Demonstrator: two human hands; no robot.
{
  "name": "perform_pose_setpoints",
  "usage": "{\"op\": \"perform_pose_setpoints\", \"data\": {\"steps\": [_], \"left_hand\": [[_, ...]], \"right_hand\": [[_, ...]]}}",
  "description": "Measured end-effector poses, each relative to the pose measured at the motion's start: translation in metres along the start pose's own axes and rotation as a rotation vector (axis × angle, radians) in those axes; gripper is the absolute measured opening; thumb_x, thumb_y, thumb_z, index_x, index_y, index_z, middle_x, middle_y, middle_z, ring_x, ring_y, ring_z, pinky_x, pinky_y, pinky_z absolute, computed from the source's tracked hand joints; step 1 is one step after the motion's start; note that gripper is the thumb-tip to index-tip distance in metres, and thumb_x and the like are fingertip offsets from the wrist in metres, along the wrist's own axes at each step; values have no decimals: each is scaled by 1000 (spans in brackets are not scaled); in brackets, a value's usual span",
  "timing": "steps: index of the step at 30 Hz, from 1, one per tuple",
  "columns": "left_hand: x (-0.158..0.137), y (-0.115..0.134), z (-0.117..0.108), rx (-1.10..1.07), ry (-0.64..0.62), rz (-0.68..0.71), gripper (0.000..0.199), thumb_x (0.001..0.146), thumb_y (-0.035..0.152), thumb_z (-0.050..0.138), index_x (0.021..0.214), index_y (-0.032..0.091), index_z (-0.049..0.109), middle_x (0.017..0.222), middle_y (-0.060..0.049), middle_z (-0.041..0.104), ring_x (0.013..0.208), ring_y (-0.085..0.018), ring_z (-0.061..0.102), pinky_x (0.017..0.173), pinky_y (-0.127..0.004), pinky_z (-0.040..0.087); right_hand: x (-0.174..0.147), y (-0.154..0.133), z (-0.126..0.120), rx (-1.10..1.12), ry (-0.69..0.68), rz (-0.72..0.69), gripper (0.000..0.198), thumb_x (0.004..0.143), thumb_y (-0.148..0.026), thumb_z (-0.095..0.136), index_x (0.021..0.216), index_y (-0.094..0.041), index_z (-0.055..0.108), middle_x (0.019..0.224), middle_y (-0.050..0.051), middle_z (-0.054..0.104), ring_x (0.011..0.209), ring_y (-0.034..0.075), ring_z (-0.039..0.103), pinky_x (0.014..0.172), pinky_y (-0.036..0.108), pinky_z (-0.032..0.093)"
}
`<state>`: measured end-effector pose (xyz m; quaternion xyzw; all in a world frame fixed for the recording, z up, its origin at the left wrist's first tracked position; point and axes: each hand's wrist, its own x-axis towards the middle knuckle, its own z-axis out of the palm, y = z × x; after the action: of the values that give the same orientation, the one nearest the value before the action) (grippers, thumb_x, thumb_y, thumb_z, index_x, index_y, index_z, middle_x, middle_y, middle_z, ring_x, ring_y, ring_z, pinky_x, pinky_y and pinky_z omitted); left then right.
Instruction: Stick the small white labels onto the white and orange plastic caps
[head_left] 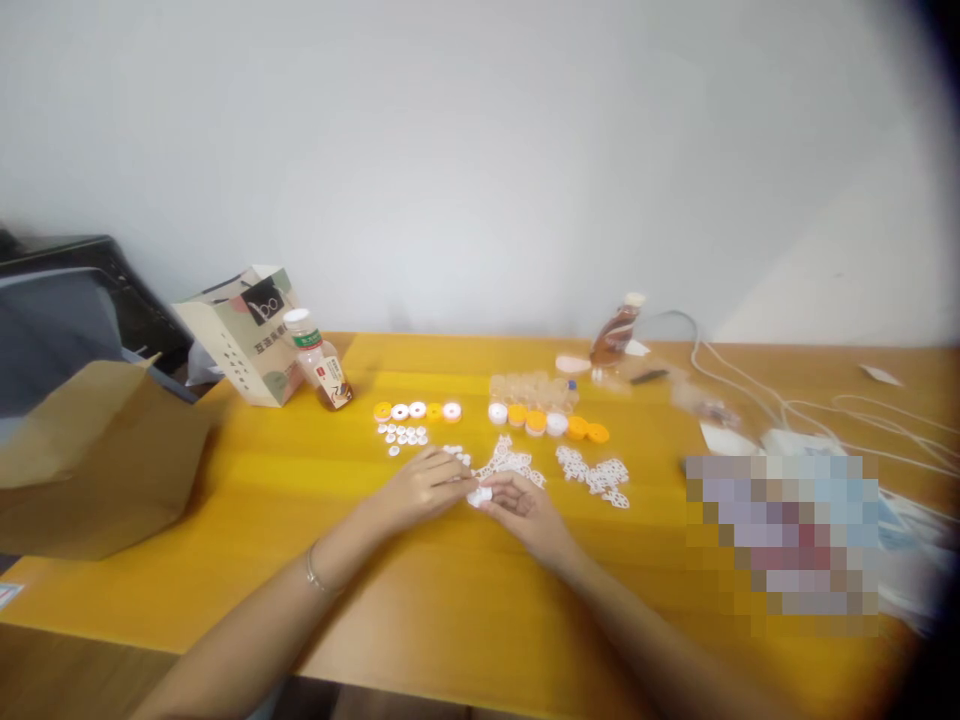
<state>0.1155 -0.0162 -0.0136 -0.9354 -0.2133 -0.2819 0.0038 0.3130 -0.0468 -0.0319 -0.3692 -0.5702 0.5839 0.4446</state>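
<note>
My right hand (525, 508) pinches a small white piece (480, 495) between thumb and fingers, low over the table. From the other side, the fingertips of my left hand (427, 485) meet the same piece; its exact kind is too blurred to tell. Just behind my hands lies a pile of white lacy, ring-like pieces (511, 460). A second such pile (592, 472) is right of my right hand. Small round white pieces (403, 434) lie in rows beyond my left hand, and a few more (456, 454) sit close to its fingers.
White and orange round caps or rolls stand in a left row (418, 411) and a right row (546, 423), with clear small containers (532, 390) behind. Drink bottles (319, 360) and a paper bag (251, 340) stand back left, another bottle (617, 335) back right. Cables (750, 380) run right; a brown bag (112, 460) is left.
</note>
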Motion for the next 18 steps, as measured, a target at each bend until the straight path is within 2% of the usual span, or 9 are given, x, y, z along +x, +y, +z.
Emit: {"op": "perform_pose_setpoints", "data": {"steps": [3,6,9,11,15,18], "left_hand": [[2,3,4,-143,123,-110,22,82,18,49,101,20,59,91,-7,61,85,-15,54,74,-29,42],[6,8,7,-335,199,-323,20,81,22,50,96,17,63,90,-8,61,84,-15,55,74,-27,44],[9,10,11,-536,181,-572,21,80,28,53,92,16,64,88,-8,63,78,-14,57,67,-24,45],[8,10,15,-658,135,-686,22,77,30,55,90,14,65,86,-8,64,75,-15,58,65,-24,45],[6,9,22,-859,99,-769,24,74,32,59,87,12,65,82,-7,65,73,-15,58,67,-24,45],[6,10,23,-922,109,-800,24,72,33,60,84,12,65,79,-6,65,70,-14,58,65,-24,45]], "right_hand": [[0,0,0,16,-15,-10,21,67,-28,67,86,-22,58,84,1,64,82,15,60,79,31,46],[1,-1,-1,23,-21,-5,23,67,-29,67,87,-23,58,88,3,65,85,17,60,81,33,45],[1,-1,-1,24,-17,-5,24,67,-29,67,87,-23,57,89,2,65,86,17,60,82,34,45],[1,-1,-1,24,-10,-2,24,67,-29,67,87,-23,57,87,2,64,84,17,60,81,33,46],[0,-2,0,31,-9,8,28,66,-27,68,91,-23,54,83,1,65,81,15,60,78,32,46],[0,-2,1,32,-13,11,28,67,-27,67,91,-23,53,80,0,65,79,15,60,77,31,46]]}}
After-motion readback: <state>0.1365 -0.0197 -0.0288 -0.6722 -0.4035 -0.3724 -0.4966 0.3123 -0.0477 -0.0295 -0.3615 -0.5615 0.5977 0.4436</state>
